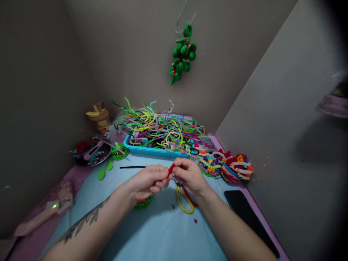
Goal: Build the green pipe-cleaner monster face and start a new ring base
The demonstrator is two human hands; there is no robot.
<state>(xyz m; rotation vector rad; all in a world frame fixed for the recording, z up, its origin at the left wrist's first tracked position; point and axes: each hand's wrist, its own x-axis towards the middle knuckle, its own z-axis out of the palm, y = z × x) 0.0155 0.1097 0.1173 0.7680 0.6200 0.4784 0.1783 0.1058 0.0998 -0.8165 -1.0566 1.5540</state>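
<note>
Red piece (171, 169), small, fuzzy and narrow: held above the middle of the table (163, 235), pinched between thumb and fingers of both hands, which meet at it. Left hand (153, 180) grips from the left, fingers curled; right hand (189, 174) grips from the right.

Table covering: pale blue, smooth, slightly creased.

Scissors (185, 200): one yellow and one red loop handle, beneath and near the right hand.

Scraps (195, 221): red, tiny, on the near side of the scissors.

Round green piece (143, 205): ridged rim, orange-red patch, partly hidden by the left wrist.

Black stem (132, 167): straight, thin, left of the hands.

Leaf shapes (101, 175): two, flat, bright green, farther left.

Tray (160, 151): light blue, rectangular, rounded corner; far side. Heaped with fuzzy stems (168, 127), bent, looped and multicoloured.

Dish (107, 156): round, shiny, far left, holding small mixed items.

Glue gun (46, 215): pale pink, lit green indicator, near left.

Striped piece (236, 170): rounded, plush, coiled multicoloured bands; right.

Slab (250, 217): black, flat, smooth, rectangular; near right.

Hanging bunch (184, 54): green, knobbly, red and white accents, on bent wire (178, 21) before the far wall.
</note>
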